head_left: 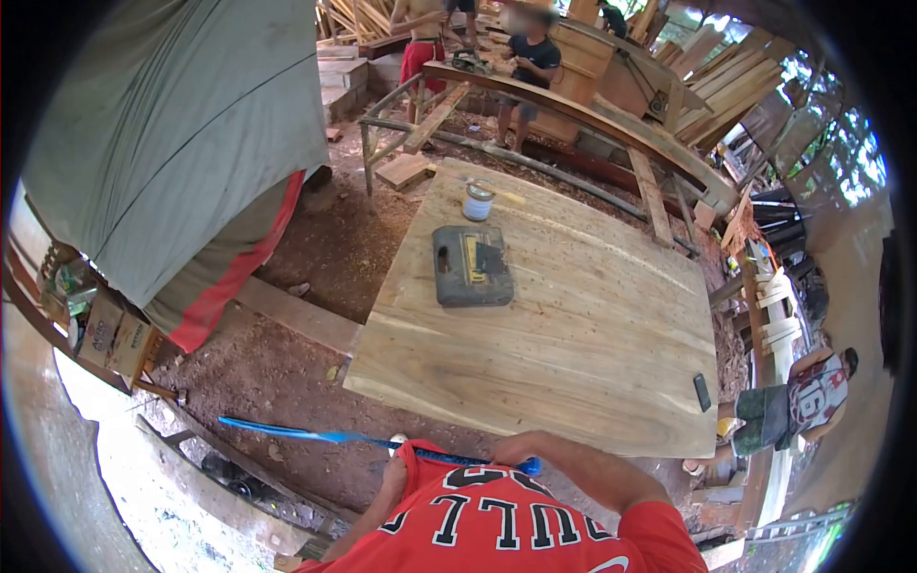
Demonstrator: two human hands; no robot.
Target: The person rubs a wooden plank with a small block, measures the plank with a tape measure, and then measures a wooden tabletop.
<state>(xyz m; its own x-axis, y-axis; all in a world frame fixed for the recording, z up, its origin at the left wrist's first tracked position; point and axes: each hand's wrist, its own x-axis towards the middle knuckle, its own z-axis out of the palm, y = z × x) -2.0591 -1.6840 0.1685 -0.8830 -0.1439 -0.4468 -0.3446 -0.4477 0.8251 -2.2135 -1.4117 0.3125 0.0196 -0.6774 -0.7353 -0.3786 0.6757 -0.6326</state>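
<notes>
My left hand point(394, 470) is at the left edge of my red shirt point(506, 520), with the hem pinched up beside it. At my waist, my right hand point(516, 447) is closed on a long blue strap point(330, 436). This strap runs across my front and trails out to the left above the dirt ground. Just ahead is a broad wooden slab point(564, 353). On it are a dark tool case point(473, 265) with a yellow label, a can point(478, 201) near the far edge and a black phone-like object point(702, 392) near the right corner.
A grey tarp point(181, 124) with a red band hangs at the left. Behind the slab, a person in a dark shirt point(533, 59) and others stand around a timber frame point(583, 107). Another person point(798, 399) is at the right. Boards point(731, 91) are stacked behind.
</notes>
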